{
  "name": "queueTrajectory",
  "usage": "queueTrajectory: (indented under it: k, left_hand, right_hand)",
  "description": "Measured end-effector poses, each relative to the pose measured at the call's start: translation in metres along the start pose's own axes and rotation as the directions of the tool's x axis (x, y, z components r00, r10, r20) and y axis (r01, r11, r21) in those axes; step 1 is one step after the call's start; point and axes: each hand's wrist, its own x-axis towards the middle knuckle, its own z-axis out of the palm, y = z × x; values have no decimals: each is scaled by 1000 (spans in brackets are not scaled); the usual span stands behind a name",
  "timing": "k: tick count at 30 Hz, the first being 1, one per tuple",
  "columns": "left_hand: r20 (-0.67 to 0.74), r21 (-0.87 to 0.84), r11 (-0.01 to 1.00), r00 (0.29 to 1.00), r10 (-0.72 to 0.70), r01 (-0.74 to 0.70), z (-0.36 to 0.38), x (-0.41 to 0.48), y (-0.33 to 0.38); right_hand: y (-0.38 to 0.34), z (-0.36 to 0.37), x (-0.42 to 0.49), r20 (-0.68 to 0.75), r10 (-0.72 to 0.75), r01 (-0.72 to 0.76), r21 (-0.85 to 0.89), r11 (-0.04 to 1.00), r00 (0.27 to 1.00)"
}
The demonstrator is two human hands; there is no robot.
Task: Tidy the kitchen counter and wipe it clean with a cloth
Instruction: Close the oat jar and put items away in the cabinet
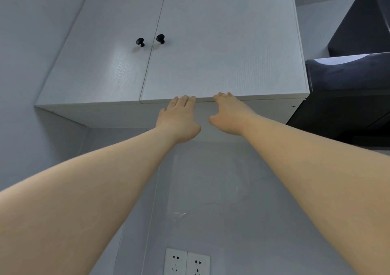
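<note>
I am looking up at a white wall cupboard (190, 48) with two shut doors and two black round knobs (140, 42). Both my arms reach up to it. My left hand (179, 118) touches the bottom edge of the right-hand door with straight fingertips. My right hand (230, 114) touches the same edge just to the right, its fingertips at the door's lower rim and partly hidden behind it. Neither hand holds anything. No counter or cloth is in view.
A black range hood (346, 80) hangs right of the cupboard. Two white wall sockets (186, 262) sit low on the grey-white wall (211, 190). The bare left wall (25, 63) meets the cupboard's side.
</note>
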Motion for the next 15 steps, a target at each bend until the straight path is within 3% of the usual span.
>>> queueTrajectory:
  k: [4, 15]
  left_hand:
    - [32, -8, 1000, 999, 11, -11, -10, -8, 5]
    - [132, -34, 999, 991, -26, 31, -21, -59, 22]
  right_hand:
    - [-1, -1, -10, -43, 91, -83, 167, 982, 995]
    - [14, 15, -74, 58, 191, -199, 260, 945, 980]
